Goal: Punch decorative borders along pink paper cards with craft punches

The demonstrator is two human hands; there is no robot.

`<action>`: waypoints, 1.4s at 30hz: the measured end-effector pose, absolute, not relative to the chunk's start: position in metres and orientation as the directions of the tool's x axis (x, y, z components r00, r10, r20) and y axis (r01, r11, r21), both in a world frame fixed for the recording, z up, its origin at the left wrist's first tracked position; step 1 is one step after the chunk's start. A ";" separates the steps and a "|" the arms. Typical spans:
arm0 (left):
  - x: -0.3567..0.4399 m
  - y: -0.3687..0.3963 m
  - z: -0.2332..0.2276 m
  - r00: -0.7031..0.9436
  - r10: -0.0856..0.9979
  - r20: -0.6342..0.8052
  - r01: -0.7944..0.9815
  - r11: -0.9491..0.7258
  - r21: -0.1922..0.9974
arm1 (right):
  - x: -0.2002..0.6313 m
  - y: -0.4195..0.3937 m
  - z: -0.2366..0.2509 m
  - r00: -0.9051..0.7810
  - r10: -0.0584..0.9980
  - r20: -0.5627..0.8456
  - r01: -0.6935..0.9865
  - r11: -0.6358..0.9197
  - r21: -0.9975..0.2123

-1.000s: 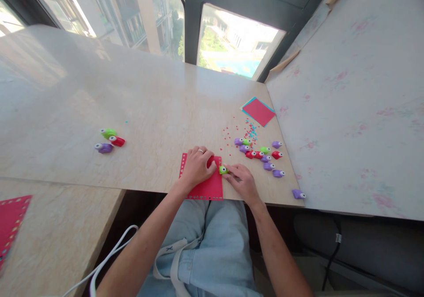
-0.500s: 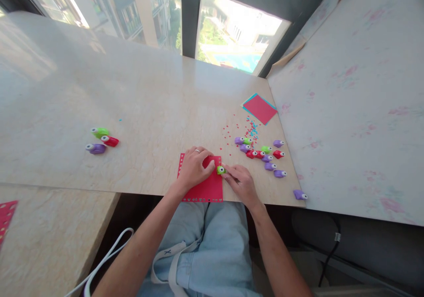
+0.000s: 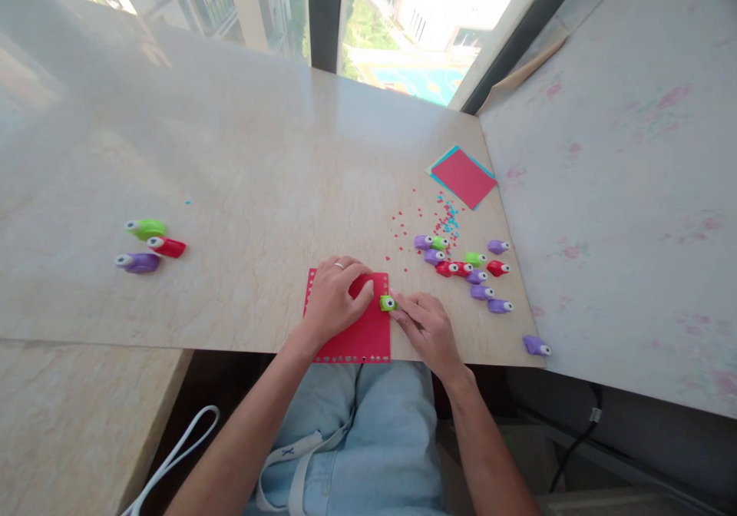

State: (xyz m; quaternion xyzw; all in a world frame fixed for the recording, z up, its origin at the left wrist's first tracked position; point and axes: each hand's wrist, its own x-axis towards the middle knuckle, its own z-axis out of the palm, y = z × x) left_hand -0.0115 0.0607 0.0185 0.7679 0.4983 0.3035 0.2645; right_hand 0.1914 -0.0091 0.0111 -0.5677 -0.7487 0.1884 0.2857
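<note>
Two hands are laid on a red paper sheet at the near edge of the counter. The sheet is pressed flat by the spread left hand. A small green punch at the sheet's right edge is pinched by the right hand, its grip closed round it. More punches are scattered just to the right.

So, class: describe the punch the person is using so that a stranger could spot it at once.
Find the red paper sheet at the near edge of the marble table. On its right edge sits a small green punch, pinched by the right hand. It alone sits on paper; the others lie loose on the table.
</note>
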 end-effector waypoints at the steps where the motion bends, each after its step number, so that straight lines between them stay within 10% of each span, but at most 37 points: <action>1: -0.011 0.061 0.018 0.319 0.926 0.199 0.606 -0.361 0.709 | 0.192 -0.010 0.011 -0.192 0.958 0.212 0.742 0.283 -0.607; 42: -0.011 0.063 0.016 0.340 0.907 0.248 0.620 -0.414 0.666 | 0.187 -0.006 0.016 -0.109 0.965 0.239 0.704 0.245 -0.666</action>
